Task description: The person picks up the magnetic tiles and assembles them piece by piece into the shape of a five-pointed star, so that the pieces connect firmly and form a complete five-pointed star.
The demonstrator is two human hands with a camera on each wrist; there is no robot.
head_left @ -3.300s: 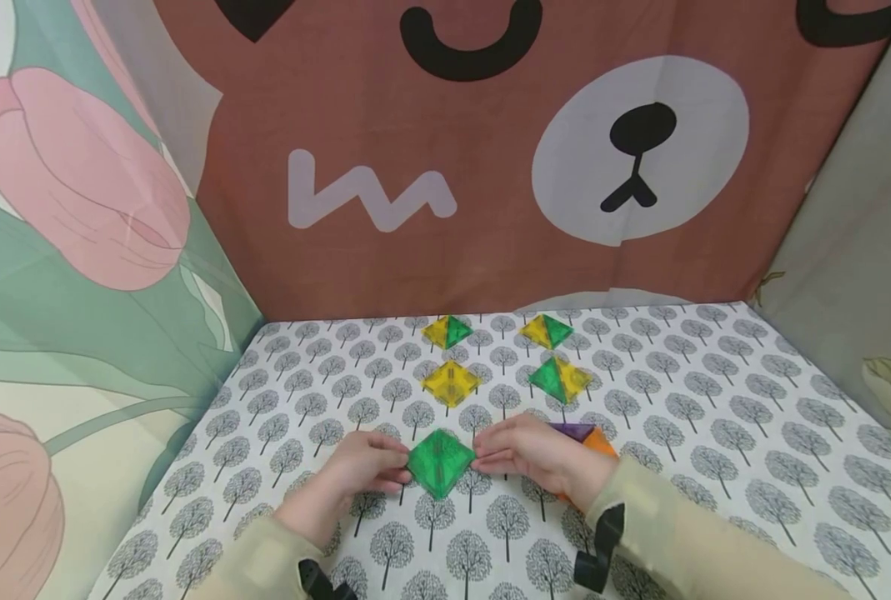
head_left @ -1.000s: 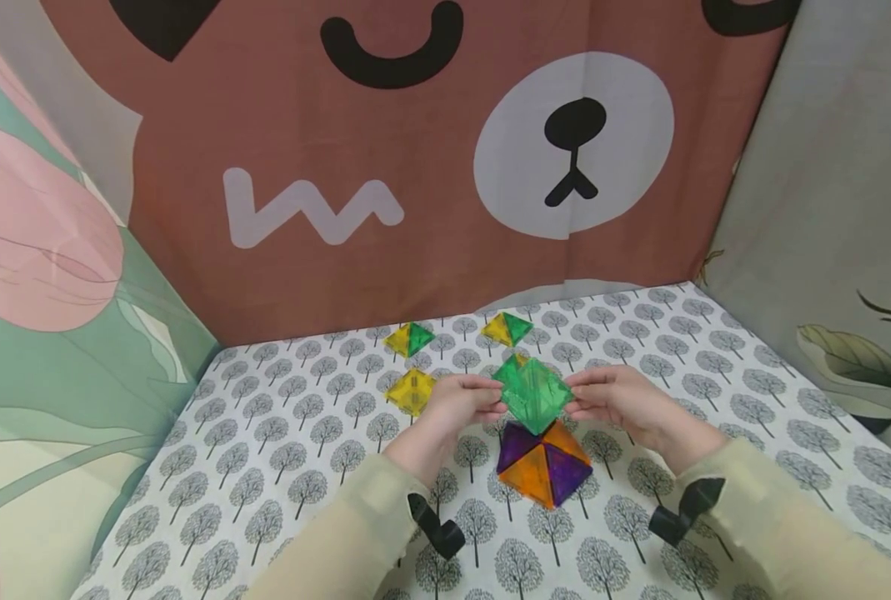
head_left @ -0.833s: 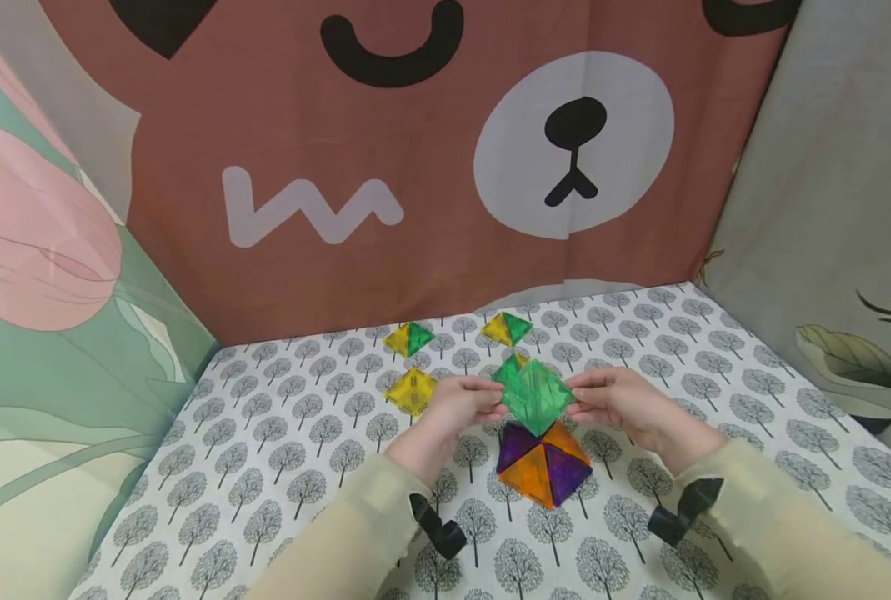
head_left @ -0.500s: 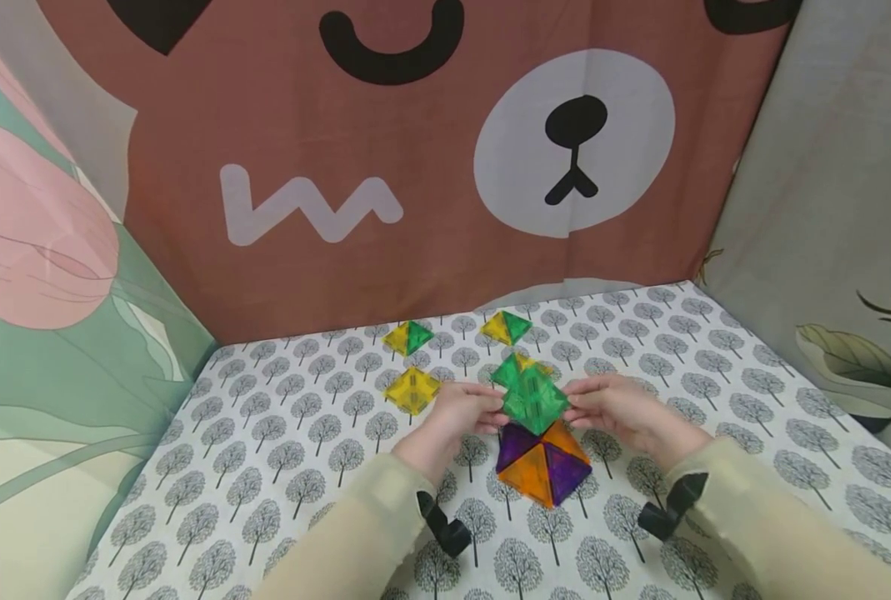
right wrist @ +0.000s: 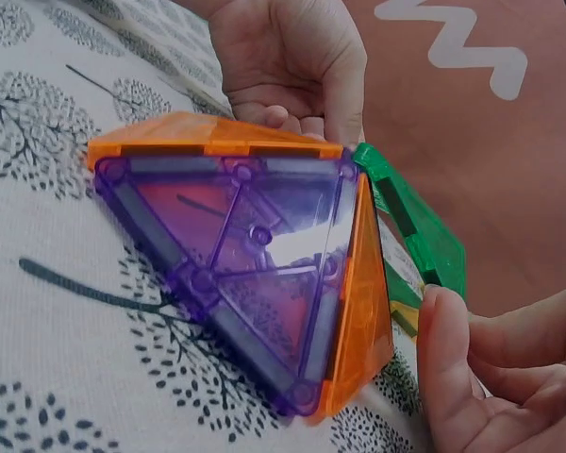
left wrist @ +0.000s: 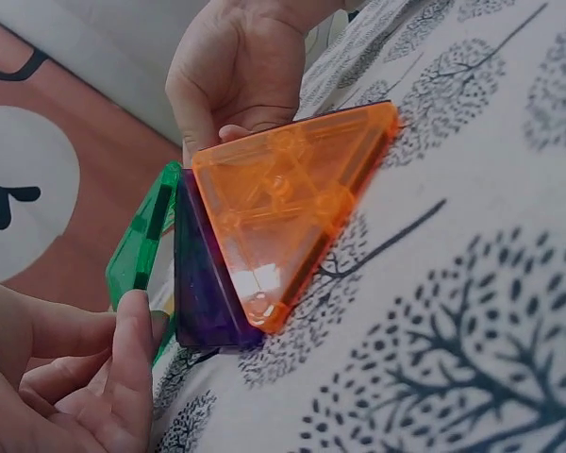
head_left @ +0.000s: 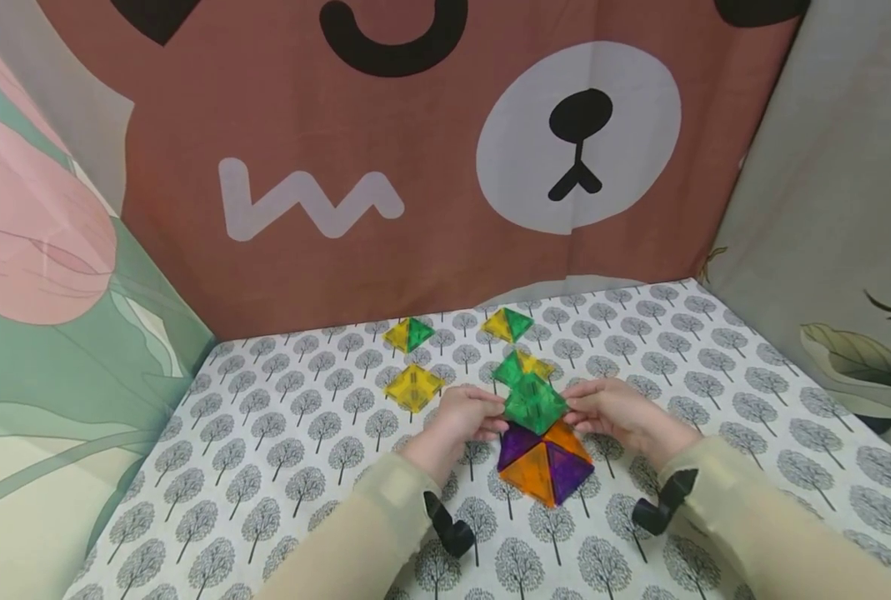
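My left hand (head_left: 456, 425) and right hand (head_left: 625, 415) pinch a diamond-shaped green magnetic tile piece (head_left: 535, 404) by its left and right corners. It is raised and tilted. Below it stands a pyramid of orange and purple triangular magnetic tiles (head_left: 529, 475) on the cloth. The green piece's near corner is at the pyramid's peak; both wrist views show them very close, perhaps touching. An orange face (left wrist: 283, 198) fills the middle of the left wrist view, a purple face (right wrist: 217, 241) that of the right. The green piece hides part of the pyramid's far side.
Just behind the held piece lies a green and yellow tile piece (head_left: 538, 365), partly covered. Farther left is a yellow one (head_left: 413, 387). Two more yellow-green pieces, one left (head_left: 407, 335) and one right (head_left: 508, 325), lie near the back wall cloth (head_left: 340, 275).
Both hands have carried the green piece from the cloth left of the pyramid to above it. Over the last second it has come slightly lower. The head view has turned right.
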